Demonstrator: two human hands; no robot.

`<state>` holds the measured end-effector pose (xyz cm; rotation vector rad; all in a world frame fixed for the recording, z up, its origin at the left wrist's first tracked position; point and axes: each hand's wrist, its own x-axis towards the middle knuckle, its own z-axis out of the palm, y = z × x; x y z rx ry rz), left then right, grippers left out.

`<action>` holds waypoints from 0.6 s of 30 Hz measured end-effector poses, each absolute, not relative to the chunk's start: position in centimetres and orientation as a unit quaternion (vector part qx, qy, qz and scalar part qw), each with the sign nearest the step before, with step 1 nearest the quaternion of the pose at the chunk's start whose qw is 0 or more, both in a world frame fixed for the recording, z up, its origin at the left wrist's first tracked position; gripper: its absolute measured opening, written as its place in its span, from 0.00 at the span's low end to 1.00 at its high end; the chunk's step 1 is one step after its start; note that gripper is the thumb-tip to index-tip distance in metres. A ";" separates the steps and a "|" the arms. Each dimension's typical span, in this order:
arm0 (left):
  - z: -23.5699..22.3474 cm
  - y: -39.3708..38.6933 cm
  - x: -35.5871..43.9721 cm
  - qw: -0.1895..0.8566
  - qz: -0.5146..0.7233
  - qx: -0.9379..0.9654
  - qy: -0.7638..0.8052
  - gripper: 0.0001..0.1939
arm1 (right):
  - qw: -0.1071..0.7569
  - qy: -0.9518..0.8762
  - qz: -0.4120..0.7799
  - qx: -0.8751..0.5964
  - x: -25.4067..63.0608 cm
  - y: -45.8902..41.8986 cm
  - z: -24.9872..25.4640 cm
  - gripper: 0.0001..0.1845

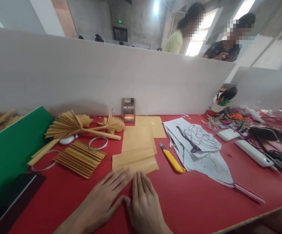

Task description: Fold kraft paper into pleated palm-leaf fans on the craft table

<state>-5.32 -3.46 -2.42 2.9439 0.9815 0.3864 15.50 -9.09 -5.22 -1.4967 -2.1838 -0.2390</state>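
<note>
A sheet of brown kraft paper (136, 159) lies in front of me, with faint creases running across it. My left hand (109, 188) is flat, fingers stretched over its near edge at the left. Beside it, my right hand (143, 198) presses down with straight fingers at the same edge; the thumbs nearly meet. The fingers hide part of that edge. More flat kraft sheets (138, 136) lie behind. A yellow utility knife (172, 159) with its blade out rests to the right. On the left are a pleated paper piece (79, 157) and folded paper fans (67, 126).
Coils of white wire (98, 143) lie near the fans. A green board (19, 149) stands at the left. Lotus drawings (201, 136), a pink pen-like stick (249, 192), white devices (254, 152) and clutter fill the right. A white partition (94, 74) closes the back; two people stand beyond it.
</note>
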 end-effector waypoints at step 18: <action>-3.2 -5.3 -9.4 -0.106 0.138 0.929 0.327 0.32 | 0.160 -0.868 -0.042 -0.469 17.9 -6.8 -3.5 0.20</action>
